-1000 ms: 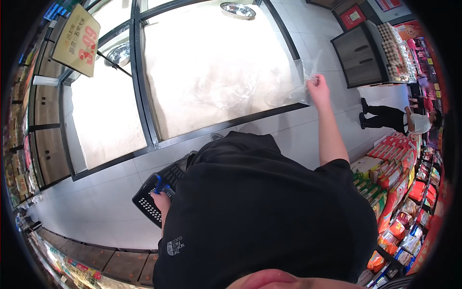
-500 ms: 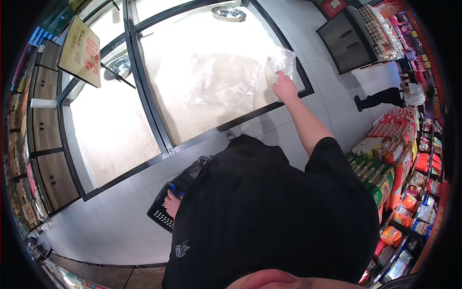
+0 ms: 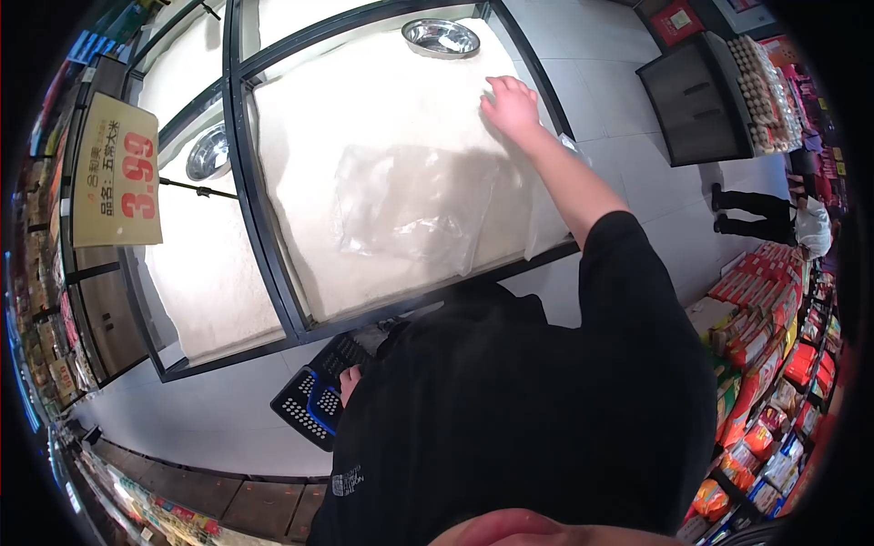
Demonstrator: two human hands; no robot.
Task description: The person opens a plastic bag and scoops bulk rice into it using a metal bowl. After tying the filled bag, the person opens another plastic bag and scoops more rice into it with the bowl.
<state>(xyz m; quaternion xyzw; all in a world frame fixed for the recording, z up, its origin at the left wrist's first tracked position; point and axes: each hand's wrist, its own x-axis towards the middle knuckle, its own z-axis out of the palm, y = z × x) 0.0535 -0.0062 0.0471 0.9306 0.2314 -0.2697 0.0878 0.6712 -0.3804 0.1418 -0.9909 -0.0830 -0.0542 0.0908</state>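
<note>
My right hand (image 3: pixel 512 107) reaches over the pale grain in the large black-framed bin (image 3: pixel 264 214), fingers apart and empty. Beyond it, near the bin's far edge, a shiny metal bowl (image 3: pixel 441 38) rests on the grain. A clear plastic bag (image 3: pixel 410 205) lies flat on the grain, nearer to me. More clear plastic (image 3: pixel 546 214) shows beneath my right forearm. My left hand (image 3: pixel 349 384) is low beside a black basket (image 3: pixel 305 400) with a blue handle; my shirt covers much of that hand, so its grip is unclear.
A second metal bowl (image 3: pixel 209 153) sits in the left bin, behind a yellow price sign (image 3: pixel 116 173) on a black rod. Egg trays (image 3: pixel 763 96) top a dark cabinet (image 3: pixel 696 100) at right. A person (image 3: pixel 774 218) stands beyond stacked red packages (image 3: pixel 756 282).
My right hand has let go of the clear bag and moved forward and left over the grain, towards the bowl. My left hand no longer shows on the blue handle, and the view has shifted.
</note>
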